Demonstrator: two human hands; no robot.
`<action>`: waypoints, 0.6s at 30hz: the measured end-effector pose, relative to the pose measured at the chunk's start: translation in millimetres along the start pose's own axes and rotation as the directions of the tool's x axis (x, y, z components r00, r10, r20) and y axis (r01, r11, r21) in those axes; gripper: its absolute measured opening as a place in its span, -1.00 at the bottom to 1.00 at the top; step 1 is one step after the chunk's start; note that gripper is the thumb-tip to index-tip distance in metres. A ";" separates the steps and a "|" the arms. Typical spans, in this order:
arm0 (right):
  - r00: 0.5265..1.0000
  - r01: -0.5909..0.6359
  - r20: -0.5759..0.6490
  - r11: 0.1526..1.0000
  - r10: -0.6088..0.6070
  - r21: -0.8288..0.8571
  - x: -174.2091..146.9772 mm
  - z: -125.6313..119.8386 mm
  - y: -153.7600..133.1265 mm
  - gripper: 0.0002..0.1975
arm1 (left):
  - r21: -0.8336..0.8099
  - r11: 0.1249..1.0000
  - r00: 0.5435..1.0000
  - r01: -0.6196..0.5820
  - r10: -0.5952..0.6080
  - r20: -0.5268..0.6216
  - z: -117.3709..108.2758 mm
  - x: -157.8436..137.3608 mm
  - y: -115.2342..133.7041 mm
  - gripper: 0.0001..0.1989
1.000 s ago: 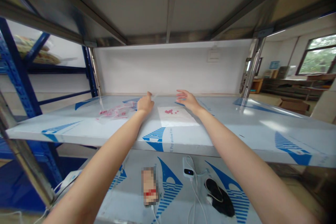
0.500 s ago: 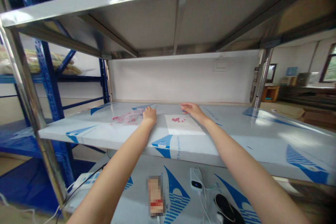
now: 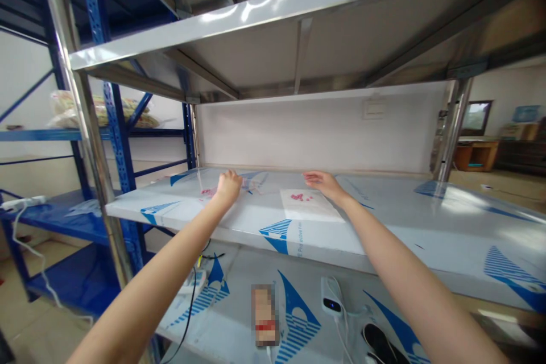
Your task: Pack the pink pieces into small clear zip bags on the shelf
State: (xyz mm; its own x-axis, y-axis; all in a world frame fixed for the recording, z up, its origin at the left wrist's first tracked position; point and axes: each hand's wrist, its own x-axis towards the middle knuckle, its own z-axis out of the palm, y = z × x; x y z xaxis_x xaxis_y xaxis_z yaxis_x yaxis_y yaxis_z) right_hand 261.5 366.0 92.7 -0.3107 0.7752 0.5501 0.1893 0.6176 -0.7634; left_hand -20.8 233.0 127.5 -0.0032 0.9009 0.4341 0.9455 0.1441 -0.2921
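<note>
The left hand (image 3: 229,186) has shifted leftward over clear, pink-marked packets (image 3: 255,186), fingers curled, grip hidden. Between the hands, pink pieces (image 3: 298,198) lie on a white sheet (image 3: 318,211) beside the right hand (image 3: 323,182), loosely bent, its hold unclear. Shelf (image 3: 230,222) beneath.

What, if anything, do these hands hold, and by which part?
The left hand is near clear, red-marked plastic bags; whether it grips one cannot be told. Nothing shows in the right hand.

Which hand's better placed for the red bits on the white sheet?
Likely the right hand: it's close to the red bits; the left hand is farther off, by the clear plastic.
</note>
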 end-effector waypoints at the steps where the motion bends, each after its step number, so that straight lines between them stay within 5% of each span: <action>1: 1.000 -0.007 0.003 1.000 0.007 0.004 -0.2 0.2 -0.4 -0.74 | 0.000 1.000 0.999 0.009 -0.009 0.040 -0.1 -0.2 -7.3 -0.74; 8: 0.998 -0.046 0.035 0.998 0.044 0.043 -3.6 2.3 -6.3 -0.70 | -0.024 0.998 0.996 0.059 -0.057 0.064 -0.4 4.7 -42.9 -0.68; 18: 0.992 -0.116 0.061 0.983 0.108 0.142 -14.3 3.8 -23.1 -0.74 | -0.038 0.985 0.983 0.169 -0.166 0.077 -45.5 22.7 -64.1 -0.79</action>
State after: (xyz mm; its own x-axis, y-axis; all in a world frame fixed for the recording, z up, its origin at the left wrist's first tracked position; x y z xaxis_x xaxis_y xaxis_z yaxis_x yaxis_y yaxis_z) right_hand 258.1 340.2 101.1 -0.3448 0.8279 0.4423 0.0895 0.4981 -0.8625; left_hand -66.7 225.6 194.9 -0.1848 0.8933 0.4097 0.9430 0.2785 -0.1820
